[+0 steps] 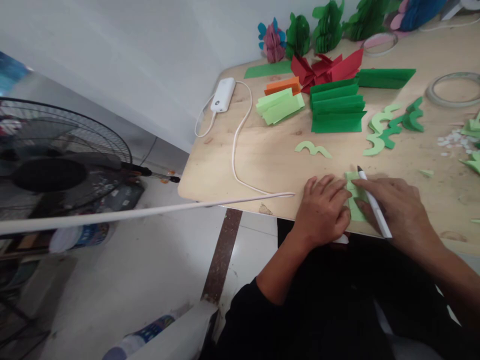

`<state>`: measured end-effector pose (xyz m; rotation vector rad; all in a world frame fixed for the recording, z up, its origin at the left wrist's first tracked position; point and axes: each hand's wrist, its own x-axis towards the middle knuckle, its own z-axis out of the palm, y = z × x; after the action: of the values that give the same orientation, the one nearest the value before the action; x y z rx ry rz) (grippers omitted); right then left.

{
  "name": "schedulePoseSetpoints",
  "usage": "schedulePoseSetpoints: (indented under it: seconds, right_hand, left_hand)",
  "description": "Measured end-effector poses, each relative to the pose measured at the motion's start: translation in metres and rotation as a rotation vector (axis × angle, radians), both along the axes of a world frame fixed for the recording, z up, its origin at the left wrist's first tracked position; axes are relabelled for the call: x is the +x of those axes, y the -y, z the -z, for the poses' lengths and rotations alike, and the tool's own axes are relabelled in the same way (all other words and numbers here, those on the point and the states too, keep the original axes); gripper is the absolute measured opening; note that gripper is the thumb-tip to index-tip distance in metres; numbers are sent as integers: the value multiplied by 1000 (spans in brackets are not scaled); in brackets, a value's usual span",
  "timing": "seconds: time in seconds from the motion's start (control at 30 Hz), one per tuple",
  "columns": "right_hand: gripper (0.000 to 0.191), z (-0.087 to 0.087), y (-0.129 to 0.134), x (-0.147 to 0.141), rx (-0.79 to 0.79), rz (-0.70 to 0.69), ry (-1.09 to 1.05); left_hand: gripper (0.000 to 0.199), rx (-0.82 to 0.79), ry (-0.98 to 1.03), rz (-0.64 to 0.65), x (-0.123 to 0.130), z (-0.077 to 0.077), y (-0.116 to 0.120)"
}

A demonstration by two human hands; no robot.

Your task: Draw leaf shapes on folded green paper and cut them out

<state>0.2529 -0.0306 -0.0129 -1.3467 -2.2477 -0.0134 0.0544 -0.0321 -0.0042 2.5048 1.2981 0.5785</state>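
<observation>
We steady the light-green paper strip (354,207) near the front edge of the counter (240,150) beneath the open, flat left grip (322,211), while the closed right grip (399,207) holds a white marker (376,207).

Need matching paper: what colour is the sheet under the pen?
The sheet is light green; head view.

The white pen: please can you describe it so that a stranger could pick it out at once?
At the near edge of the wooden table, two hands rest on a light green paper. The white pen is in the right hand, its black tip pointing away from the person over the paper. Unlike the long, thin white cable nearby, it is short, straight and stiff.
</observation>
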Motion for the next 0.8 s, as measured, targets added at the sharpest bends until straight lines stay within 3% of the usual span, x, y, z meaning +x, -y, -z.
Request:
schedulePoseSetpoints:
  seconds: [0.53,0.8]
  right_hand:
    - [31,-2,2,-1,60,-6,2]
    - [41,-2,2,-1,87,-21,-19]
  left_hand:
    - [31,47,1,-3,0,-1,1]
    - [40,20,-9,12,-1,0,0]
